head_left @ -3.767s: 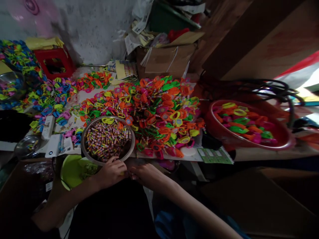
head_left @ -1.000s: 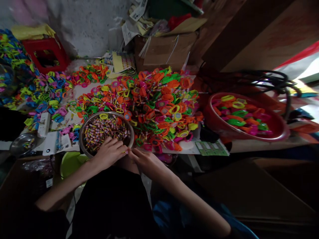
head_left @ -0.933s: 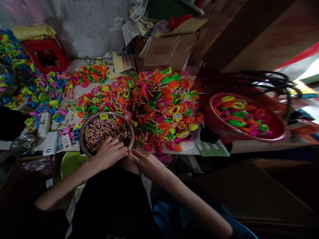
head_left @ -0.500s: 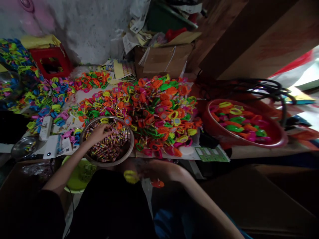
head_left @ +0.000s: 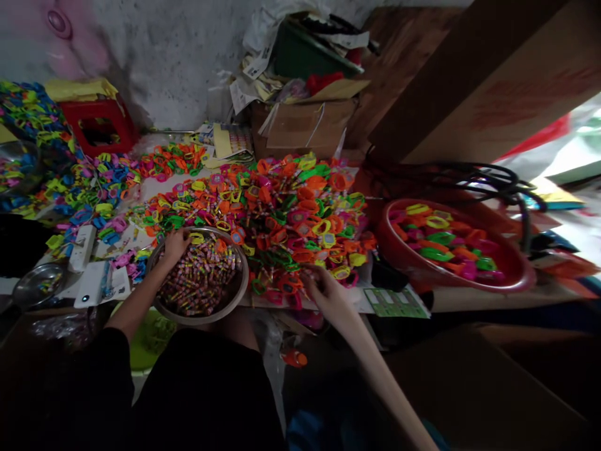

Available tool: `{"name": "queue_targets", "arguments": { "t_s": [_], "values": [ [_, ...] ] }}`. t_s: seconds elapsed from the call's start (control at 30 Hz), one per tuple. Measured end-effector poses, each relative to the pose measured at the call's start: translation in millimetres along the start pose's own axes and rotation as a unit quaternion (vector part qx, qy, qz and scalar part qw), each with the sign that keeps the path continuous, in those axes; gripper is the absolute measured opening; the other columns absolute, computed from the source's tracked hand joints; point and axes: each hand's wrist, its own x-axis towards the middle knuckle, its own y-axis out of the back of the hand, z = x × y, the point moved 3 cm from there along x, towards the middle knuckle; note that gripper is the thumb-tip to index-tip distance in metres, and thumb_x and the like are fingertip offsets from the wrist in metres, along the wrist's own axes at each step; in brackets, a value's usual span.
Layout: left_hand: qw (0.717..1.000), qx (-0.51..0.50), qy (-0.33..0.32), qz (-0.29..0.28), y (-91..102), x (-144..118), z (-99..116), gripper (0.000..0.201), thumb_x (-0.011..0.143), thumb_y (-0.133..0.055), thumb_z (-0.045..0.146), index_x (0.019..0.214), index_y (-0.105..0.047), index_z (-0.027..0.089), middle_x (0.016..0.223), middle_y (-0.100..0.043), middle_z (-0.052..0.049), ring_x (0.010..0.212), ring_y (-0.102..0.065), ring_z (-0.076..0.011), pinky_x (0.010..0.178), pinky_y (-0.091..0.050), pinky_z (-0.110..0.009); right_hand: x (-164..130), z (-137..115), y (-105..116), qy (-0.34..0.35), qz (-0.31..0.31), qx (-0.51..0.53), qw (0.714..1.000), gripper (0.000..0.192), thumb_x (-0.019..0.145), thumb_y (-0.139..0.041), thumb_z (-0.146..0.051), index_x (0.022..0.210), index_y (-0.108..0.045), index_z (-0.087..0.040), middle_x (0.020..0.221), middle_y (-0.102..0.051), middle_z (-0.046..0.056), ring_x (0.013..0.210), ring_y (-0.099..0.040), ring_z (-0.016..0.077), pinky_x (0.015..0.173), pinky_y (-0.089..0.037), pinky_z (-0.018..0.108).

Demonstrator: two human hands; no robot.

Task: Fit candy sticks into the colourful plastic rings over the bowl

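My left hand point(head_left: 174, 243) reaches into the far left side of a metal bowl point(head_left: 237, 294) filled with small wrapped candies point(head_left: 200, 282); its fingers are curled among them, next to a yellow ring piece. My right hand point(head_left: 326, 291) rests at the near edge of a big heap of orange, green, pink and yellow plastic toy pieces point(head_left: 291, 213) on the table, fingers touching the pieces there. Whether either hand grips anything is not visible. An orange piece point(head_left: 295, 358) lies low between my knees.
A red basin point(head_left: 404, 254) with more coloured pieces stands at the right, black cables point(head_left: 469, 178) behind it. Blue and yellow pieces point(head_left: 89, 194) cover the left side. A red stool point(head_left: 98, 125), a cardboard box point(head_left: 305, 122), a small steel bowl point(head_left: 35, 285), a white power strip point(head_left: 82, 247).
My hands were together at the bowl's near rim. They split: the left went deep into the candy bowl, the right dropped toward my lap, then rose to the heap's near edge.
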Motion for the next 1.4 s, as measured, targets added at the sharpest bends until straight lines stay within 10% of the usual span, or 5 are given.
{"name": "queue_targets", "arguments": {
  "t_s": [0.23,0.57,1.4],
  "values": [
    [0.971,-0.122,-0.199,0.045,36.9,-66.2,58.8,0.020,0.081,-0.065,0.033,0.092,-0.060,0.017,0.089,-0.063,-0.003,0.089,-0.056,-0.0181,0.082,-0.044,-0.029,-11.4,-38.3,-49.1,0.105,-0.136,0.091,0.981,0.029,0.088,-0.050,-0.040,0.103,-0.057,-0.016,0.089,-0.067,0.007,0.080,-0.063,0.0170,0.072,-0.049,0.027],
    [0.908,-0.188,-0.373,0.019,73.1,-159.8,115.9,0.023,0.084,-0.063,0.033,0.101,-0.056,0.019,0.098,-0.066,-0.003,0.093,-0.064,-0.0138,0.082,-0.048,-0.024,-27.4,-101.6,-53.9,0.229,-0.160,0.087,0.956,0.021,0.092,-0.050,-0.023,0.110,-0.059,-0.018,0.104,-0.065,0.007,0.095,-0.063,0.0161,0.082,-0.049,0.025],
    [0.893,-0.280,-0.345,0.069,74.7,-179.6,113.6,0.021,0.084,-0.063,0.021,0.103,-0.056,0.019,0.100,-0.064,-0.006,0.101,-0.060,-0.0155,0.089,-0.051,-0.032,-41.5,-102.3,-55.5,0.145,-0.119,0.168,0.968,0.021,0.088,-0.055,-0.036,0.096,-0.062,-0.018,0.081,-0.070,0.003,0.069,-0.066,0.0130,0.064,-0.051,0.020]
  ]
}}
